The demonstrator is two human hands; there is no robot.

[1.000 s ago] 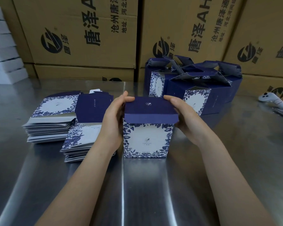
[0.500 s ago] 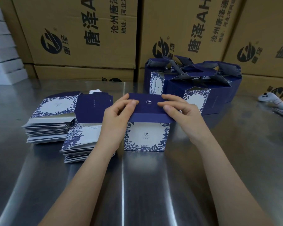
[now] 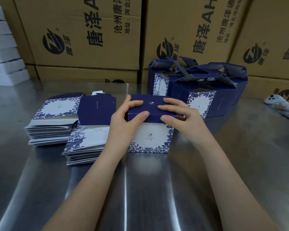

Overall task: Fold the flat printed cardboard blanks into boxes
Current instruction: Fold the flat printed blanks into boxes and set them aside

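A blue-and-white printed box [image 3: 149, 135] stands upright on the steel desk [image 3: 140, 189], near its middle and directly in front of the person. Its white front panel with the floral border faces the camera, and its dark navy lid is folded down over the top.

Both hands grip that lid. The left hand [image 3: 123, 120] has its fingers laid across the top at the left end, with the thumb pressed against the navy front lip. The right hand [image 3: 182, 119] mirrors it at the right end, fingers on top and thumb on the lip. Each hand pinches the folded edge of the lid between thumb and fingers.

Just left of the box lies the near stack of blanks [image 3: 88, 139], with a navy panel on top. The far stack of blanks [image 3: 53, 124] sits beside it, further left.

Behind the box and to the right, a cluster of folded boxes [image 3: 200, 90] stands with the top flaps raised and open. Large brown cartons [image 3: 83, 34] with black printing line the back of the desk. White foam blocks [image 3: 2, 52] are piled at the far left, and a white controller [image 3: 279, 103] lies at the right edge.
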